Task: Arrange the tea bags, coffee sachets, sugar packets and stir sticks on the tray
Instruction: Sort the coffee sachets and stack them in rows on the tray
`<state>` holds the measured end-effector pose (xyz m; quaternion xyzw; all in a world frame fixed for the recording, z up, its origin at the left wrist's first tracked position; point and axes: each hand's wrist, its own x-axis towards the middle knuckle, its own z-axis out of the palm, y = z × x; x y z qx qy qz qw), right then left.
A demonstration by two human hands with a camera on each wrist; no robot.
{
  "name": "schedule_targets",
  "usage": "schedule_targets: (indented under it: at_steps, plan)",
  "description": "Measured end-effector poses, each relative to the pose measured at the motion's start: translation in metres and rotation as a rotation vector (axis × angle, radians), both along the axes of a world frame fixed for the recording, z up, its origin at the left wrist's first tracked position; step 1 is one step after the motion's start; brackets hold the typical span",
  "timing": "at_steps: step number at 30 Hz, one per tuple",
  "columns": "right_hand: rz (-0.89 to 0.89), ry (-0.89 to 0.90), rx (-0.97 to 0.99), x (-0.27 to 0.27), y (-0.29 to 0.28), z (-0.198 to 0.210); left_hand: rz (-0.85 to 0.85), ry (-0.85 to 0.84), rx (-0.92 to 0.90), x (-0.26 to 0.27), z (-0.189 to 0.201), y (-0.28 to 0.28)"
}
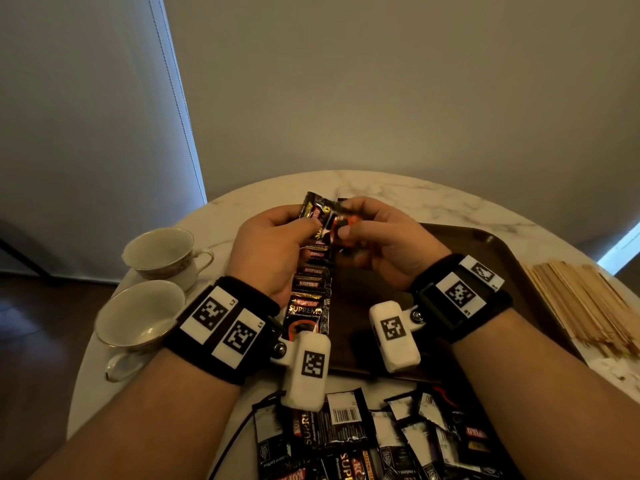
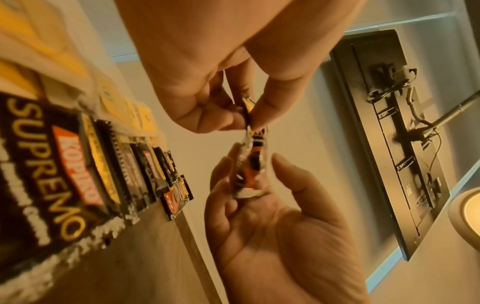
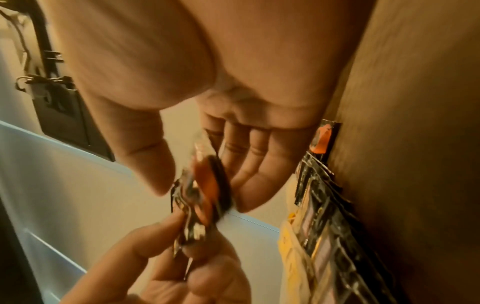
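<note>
Both hands are above the brown tray point(image 1: 498, 251). The left hand point(image 1: 273, 247) and the right hand point(image 1: 384, 244) each pinch one coffee sachet point(image 1: 329, 220) between thumb and fingers. On the tray lies a row of overlapping sachets point(image 1: 308, 299) — more sachets point(image 1: 381, 438) are piled on the table point(image 1: 398, 192). Two cups point(image 1: 162, 251) stand empty; stir sticks point(image 1: 581, 303) lie beside the tray.

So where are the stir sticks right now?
In the head view, the stir sticks lie piled on the marble table, off the brown tray's right edge, untouched by either hand.
</note>
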<state>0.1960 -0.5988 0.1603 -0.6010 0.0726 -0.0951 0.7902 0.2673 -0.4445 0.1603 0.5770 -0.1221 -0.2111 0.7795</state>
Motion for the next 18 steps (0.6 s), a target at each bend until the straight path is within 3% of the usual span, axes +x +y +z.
schedule_targets:
  at_steps: [7,11,18]
  plan:
    - [-0.015,-0.042,-0.074,0.004,-0.005,-0.012,-0.005,0.05,-0.158,-0.007,0.006,0.001]
    - [0.037,-0.045,-0.082,0.003,-0.002,-0.014,0.013,0.027,-0.152,-0.007,0.004,-0.001]
    - [-0.157,-0.013,-0.079,0.005,0.0,-0.013,-0.094,-0.045,-0.111,-0.004,-0.004,-0.001]
